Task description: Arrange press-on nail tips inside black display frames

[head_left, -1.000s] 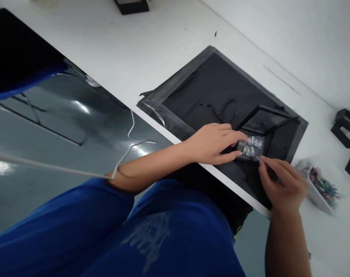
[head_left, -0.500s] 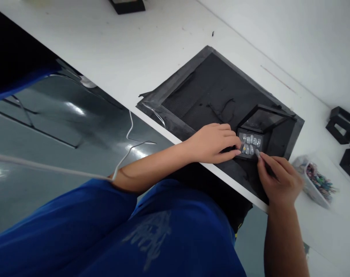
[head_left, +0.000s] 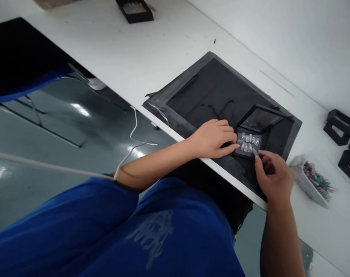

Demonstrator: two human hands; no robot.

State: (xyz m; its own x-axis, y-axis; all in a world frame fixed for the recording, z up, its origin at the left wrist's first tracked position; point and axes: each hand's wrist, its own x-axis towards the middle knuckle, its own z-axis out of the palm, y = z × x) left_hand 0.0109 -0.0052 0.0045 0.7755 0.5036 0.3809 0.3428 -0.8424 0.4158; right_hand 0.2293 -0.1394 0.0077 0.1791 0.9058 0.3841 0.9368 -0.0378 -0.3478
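Observation:
A small black box (head_left: 244, 154) with a raised windowed lid (head_left: 261, 118) stands open near the table's front edge. Two rows of shiny, pale press-on nails (head_left: 248, 147) lie inside it, one bearing a yellow spot. My left hand (head_left: 213, 139) comes in from the left, its bent fingers and thumb gripping the box's left side. Between the thumb and forefinger of my right hand (head_left: 274, 175) is a single press-on nail (head_left: 255, 152), pinched at the box's lower right corner. Whether that nail touches the tray I cannot tell.
Under the box spreads a black mat (head_left: 203, 88) with a dark cord on it. A clear bag (head_left: 300, 175) of colourful small pieces stands to the right, near black boxes (head_left: 340, 125). Another black box (head_left: 136, 11) is farther back. A white cable (head_left: 50, 164) crosses my left arm.
The whole view has shifted slightly. My right hand has moved a little left with the nail, and its fingers have turned slightly. My left hand stays at the box.

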